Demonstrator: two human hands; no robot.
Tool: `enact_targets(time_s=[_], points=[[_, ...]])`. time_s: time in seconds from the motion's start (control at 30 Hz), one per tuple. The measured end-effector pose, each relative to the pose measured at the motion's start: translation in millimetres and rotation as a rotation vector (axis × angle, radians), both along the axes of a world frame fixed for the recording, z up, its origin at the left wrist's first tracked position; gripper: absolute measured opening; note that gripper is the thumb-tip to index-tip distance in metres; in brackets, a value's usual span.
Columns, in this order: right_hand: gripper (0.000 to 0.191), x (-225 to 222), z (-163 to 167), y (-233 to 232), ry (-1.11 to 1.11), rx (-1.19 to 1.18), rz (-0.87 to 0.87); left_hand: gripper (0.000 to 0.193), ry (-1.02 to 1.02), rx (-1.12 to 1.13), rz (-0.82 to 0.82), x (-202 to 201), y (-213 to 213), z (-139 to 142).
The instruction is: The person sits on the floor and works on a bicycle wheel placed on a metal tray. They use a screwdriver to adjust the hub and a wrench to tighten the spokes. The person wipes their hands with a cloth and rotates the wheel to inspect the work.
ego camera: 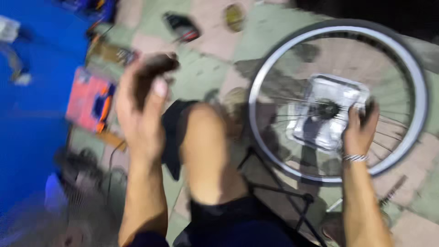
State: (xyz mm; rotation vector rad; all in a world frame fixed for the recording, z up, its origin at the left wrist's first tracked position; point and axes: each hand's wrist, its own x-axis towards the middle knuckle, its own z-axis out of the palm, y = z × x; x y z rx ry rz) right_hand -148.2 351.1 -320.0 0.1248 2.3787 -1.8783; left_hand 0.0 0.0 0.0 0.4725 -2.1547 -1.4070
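1. The floor was paved in large square slabs, pale green and pale pink, with dark stains between them.
2. A blue sheet covered the ground along the left edge.
3. A red box with orange and dark parts on it lay beside the sheet.
4. A dark, flat thing lay on the slabs near the top, with a small round yellowish thing just right of it; blur hid what they were.
5. A grey wire fan guard showed at the lower left.
6. The top right corner was in deep shadow; elsewhere the light was even.
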Motion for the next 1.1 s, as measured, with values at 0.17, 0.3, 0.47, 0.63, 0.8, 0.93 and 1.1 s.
enact_targets(time_s=[0.17,0.3,0.47,0.63,0.8,0.93,1.1], points=[[0.064,-17,130,-233,0.151,-0.229,0.708,0.044,-0.388,0.342,0.463,81,-161,-194],[0.075,67,134,-452,0.003,-0.112,0.876,0.079,-0.746,0.017,0.826,140,-180,-316],[0.065,176,57,-493,0.36,0.341,1.051,0.073,-0.8,-0.177,1.098,170,-191,-350],[0.075,205,5,-465,-0.764,-0.081,0.673,0.031,-0.336,0.046,0.602,201,-181,-291],[0.059,200,-8,-467,-1.076,-0.411,0.783,0.063,-0.215,0.234,0.041,187,-123,-236],[0.046,197,2,-441,-0.407,-0.061,0.553,0.059,-0.246,0.802,-0.064,190,-85,-243],[0.054,197,32,-427,-0.536,0.191,0.385,0.044,0.226,1.32,-0.197,210,-59,-264]])
